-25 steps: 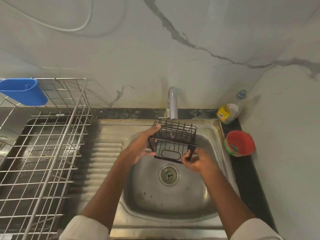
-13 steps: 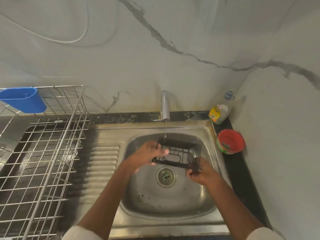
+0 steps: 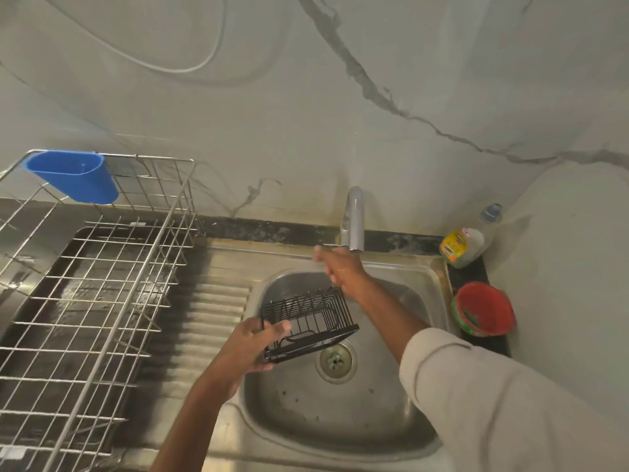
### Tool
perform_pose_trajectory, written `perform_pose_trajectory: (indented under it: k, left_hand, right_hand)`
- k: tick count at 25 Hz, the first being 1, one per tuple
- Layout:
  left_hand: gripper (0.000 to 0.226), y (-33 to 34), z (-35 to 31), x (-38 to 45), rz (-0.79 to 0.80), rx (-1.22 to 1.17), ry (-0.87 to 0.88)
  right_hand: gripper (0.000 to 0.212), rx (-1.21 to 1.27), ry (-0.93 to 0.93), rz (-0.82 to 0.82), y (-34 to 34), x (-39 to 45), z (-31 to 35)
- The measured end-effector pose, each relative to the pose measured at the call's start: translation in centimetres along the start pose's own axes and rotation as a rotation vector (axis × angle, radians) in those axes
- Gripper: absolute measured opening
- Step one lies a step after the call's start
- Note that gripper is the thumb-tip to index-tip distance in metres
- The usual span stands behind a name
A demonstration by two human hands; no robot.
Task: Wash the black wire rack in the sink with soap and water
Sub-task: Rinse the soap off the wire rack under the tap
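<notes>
Left hand (image 3: 246, 349), fingers curled round the black wire rack (image 3: 306, 323), holds it tilted over the sink (image 3: 340, 410); right hand (image 3: 340, 269), fingers loosely bent and holding nothing, reaches beside the tap (image 3: 354, 218).

A home kitchen: steel sink (image 3: 439, 277) with tap (image 3: 354, 216), dish rack (image 3: 102, 284) alongside, soap bottle (image 3: 461, 247) on the counter

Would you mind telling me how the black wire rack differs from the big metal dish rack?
The black wire rack is black, small and held tilted over the sink by the left hand. The metal dish rack is silver, far larger and rests on the counter left of the sink, carrying a blue cup. Both are open wire grids.
</notes>
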State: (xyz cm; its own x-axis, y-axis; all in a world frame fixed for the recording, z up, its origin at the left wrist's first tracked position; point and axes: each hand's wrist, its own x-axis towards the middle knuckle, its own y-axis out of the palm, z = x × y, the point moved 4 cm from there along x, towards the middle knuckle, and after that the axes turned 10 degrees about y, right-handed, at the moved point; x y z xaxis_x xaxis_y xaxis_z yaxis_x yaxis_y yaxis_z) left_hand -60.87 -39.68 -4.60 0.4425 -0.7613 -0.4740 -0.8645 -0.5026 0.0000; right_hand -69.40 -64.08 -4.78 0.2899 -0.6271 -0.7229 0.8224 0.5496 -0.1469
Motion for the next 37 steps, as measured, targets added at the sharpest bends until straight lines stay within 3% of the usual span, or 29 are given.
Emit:
perform_pose_trajectory:
  k: [2,3,6,7,9,11,15,20,23,27,29,32,34,37]
  left_hand:
    - [0.068,-0.2,-0.1,0.6,-0.005,0.031,-0.028]
    - [0.076,-0.3,-0.2,0.9,0.015,0.067,-0.032]
    - [0.090,0.4,-0.7,2.6,0.109,0.167,-0.040]
    - [0.098,0.8,-1.0,3.5,0.129,0.192,-0.052]
    - [0.111,2.0,-1.9,5.3,0.169,0.233,-0.076]
    - [0.113,3.4,-3.2,7.1,0.232,0.270,-0.080]
    - [0.102,6.9,-5.6,10.1,0.406,0.304,-0.055]
    - [0.059,8.7,-7.5,13.3,0.525,0.220,-0.114]
    - [0.065,8.3,-7.7,15.2,0.355,0.165,-0.071]
    - [0.065,8.5,-8.0,16.2,0.146,-0.158,-0.023]
    - [0.058,8.5,-8.2,16.5,0.081,-0.182,-0.001]
    - [0.053,8.7,-8.3,16.8,0.027,-0.061,0.065]
    - [0.063,10.0,-8.5,15.8,0.040,0.093,0.150]
    - [0.066,12.4,-9.1,13.9,0.135,0.260,0.294]
  right_hand:
    - [0.024,-0.484,-0.219,-0.198,0.2,-0.3,1.2]
    - [0.026,-0.595,-0.300,-0.179,0.1,-0.6,1.7]
    - [0.024,-0.647,-0.258,0.217,-1.9,-2.0,1.0]
    - [0.036,-0.703,-0.239,0.326,-2.8,-3.3,0.4]
    - [0.060,-0.867,-0.286,0.352,-5.3,-5.4,-1.2]
    - [0.073,-0.969,-0.378,0.219,-7.6,-6.8,-2.7]
    - [0.114,-0.910,-0.418,0.039,-10.5,-8.3,-3.6]
    - [0.079,-0.780,-0.392,-0.329,-10.3,-8.6,-2.8]
    - [0.076,-0.613,-0.260,-0.485,-9.9,-8.8,-3.5]
    - [0.077,-0.671,-0.289,-0.498,-7.4,-8.7,-4.1]
    - [0.079,-0.613,-0.226,-0.560,-7.8,-8.8,-3.9]
    - [0.068,-0.479,-0.189,-0.509,-9.5,-9.1,-4.7]
    - [0.054,-0.256,-0.179,-0.443,-11.2,-9.4,-6.4]
    - [0.072,0.131,-0.086,-0.319,-13.0,-10.5,-9.7]
